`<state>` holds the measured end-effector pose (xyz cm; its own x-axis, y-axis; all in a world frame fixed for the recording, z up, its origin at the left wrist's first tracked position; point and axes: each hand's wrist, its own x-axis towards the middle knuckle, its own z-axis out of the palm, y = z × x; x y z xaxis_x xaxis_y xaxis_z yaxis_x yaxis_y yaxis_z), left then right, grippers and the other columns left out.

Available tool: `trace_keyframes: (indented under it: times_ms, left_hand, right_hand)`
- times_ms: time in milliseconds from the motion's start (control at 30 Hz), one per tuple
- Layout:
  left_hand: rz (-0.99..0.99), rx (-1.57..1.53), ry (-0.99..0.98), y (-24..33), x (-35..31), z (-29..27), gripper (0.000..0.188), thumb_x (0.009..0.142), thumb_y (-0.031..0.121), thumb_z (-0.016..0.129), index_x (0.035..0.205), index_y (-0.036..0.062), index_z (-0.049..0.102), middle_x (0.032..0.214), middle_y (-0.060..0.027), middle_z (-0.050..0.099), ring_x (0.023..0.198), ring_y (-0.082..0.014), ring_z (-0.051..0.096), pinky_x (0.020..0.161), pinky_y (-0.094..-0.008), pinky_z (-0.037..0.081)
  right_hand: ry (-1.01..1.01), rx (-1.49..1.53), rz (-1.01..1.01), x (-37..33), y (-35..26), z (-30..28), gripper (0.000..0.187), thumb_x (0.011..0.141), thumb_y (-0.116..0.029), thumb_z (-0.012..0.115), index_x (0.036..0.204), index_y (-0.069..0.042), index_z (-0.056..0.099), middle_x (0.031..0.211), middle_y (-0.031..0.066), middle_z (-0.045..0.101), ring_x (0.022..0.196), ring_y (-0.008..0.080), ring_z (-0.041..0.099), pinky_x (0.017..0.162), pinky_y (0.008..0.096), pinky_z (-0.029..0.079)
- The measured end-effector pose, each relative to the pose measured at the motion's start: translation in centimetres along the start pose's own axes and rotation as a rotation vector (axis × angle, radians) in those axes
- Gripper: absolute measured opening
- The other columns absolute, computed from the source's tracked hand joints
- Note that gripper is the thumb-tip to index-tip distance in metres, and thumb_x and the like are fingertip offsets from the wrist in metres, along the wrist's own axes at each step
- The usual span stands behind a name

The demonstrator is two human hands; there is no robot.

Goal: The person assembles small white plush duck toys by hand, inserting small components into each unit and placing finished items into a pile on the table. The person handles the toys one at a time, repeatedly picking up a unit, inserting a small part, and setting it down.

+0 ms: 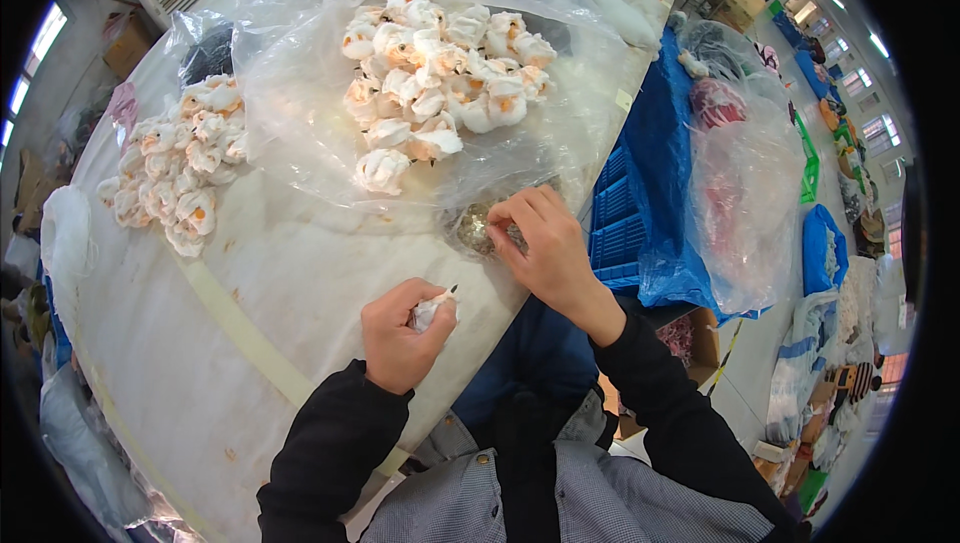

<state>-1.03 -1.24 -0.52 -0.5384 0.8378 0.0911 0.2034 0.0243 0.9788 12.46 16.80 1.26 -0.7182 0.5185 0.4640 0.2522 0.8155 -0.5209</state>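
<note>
My left hand (400, 331) curled tight round small white flower (430, 311), dark stem tip poking out past thumb, over table (200, 363) near front edge. My right hand (545, 248) reaching into small pile of dark bits (480, 231), fingertips pinched; cannot tell what they grip. Clear bag (300, 93) of white-orange flowers (440, 73) just beyond; loose heap (175, 168) at left.

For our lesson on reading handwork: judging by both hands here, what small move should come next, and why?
Probably the right hand lifts one small piece from the glittery heap toward the white flower that the left hand holds: its fingertips already pinch into the heap, and the flower's tip points that way.
</note>
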Motion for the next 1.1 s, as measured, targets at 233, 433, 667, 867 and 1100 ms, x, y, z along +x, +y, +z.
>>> trace_keyframes:
  times_ms: [233, 433, 667, 867, 1100]
  left_hand:
    - [-0.004, -0.012, 0.009, 0.1, 0.0, 0.1, 0.007, 0.087, 0.005, 0.074, 0.086, -0.0005, 0.070, 0.070, -0.0064, 0.065, 0.059, -0.0106, 0.057, 0.055, -0.0272, 0.044]
    - [0.033, 0.004, 0.001, 0.0, 0.0, 0.0, 0.007, 0.087, 0.006, 0.074, 0.087, -0.0004, 0.071, 0.071, -0.0077, 0.065, 0.060, -0.0119, 0.058, 0.056, -0.0278, 0.045]
    - [0.031, -0.002, -0.006, 0.1, 0.1, 0.1, 0.008, 0.086, 0.006, 0.074, 0.088, -0.0003, 0.070, 0.070, -0.0080, 0.065, 0.059, -0.0126, 0.057, 0.056, -0.0281, 0.045]
    - [0.011, -0.002, -0.006, 0.0, 0.0, 0.0, 0.008, 0.087, 0.007, 0.074, 0.088, 0.0001, 0.070, 0.070, -0.0081, 0.065, 0.059, -0.0126, 0.057, 0.056, -0.0281, 0.045]
    - [0.023, -0.001, 0.029, -0.2, 0.0, 0.1, 0.007, 0.089, 0.006, 0.073, 0.090, -0.0002, 0.070, 0.071, -0.0068, 0.065, 0.060, -0.0103, 0.057, 0.056, -0.0273, 0.045]
  right_hand:
    - [-0.005, -0.167, -0.124, 0.1, 0.2, 0.3, 0.018, 0.081, -0.010, 0.079, 0.098, -0.009, 0.071, 0.091, 0.0053, 0.066, 0.090, 0.0276, 0.062, 0.083, 0.0396, 0.045]
    - [-0.082, -0.418, -0.014, 0.6, -0.7, 0.5, 0.034, 0.083, -0.032, 0.080, 0.104, -0.005, 0.072, 0.097, 0.0106, 0.064, 0.097, 0.0305, 0.058, 0.087, 0.0432, 0.043]
    - [-0.139, -0.448, 0.027, 1.1, -0.8, 1.2, 0.042, 0.083, -0.039, 0.079, 0.103, -0.003, 0.071, 0.100, 0.0128, 0.063, 0.102, 0.0320, 0.056, 0.089, 0.0444, 0.041]
    - [-0.148, -0.303, -0.018, 0.8, -0.8, 1.4, 0.032, 0.085, -0.028, 0.080, 0.109, -0.008, 0.073, 0.101, 0.0093, 0.064, 0.102, 0.0300, 0.057, 0.090, 0.0422, 0.042]
    - [0.016, -0.172, -0.174, 0.1, -0.9, 1.0, 0.024, 0.082, -0.016, 0.080, 0.105, -0.010, 0.073, 0.092, 0.0045, 0.065, 0.090, 0.0270, 0.060, 0.085, 0.0404, 0.044]
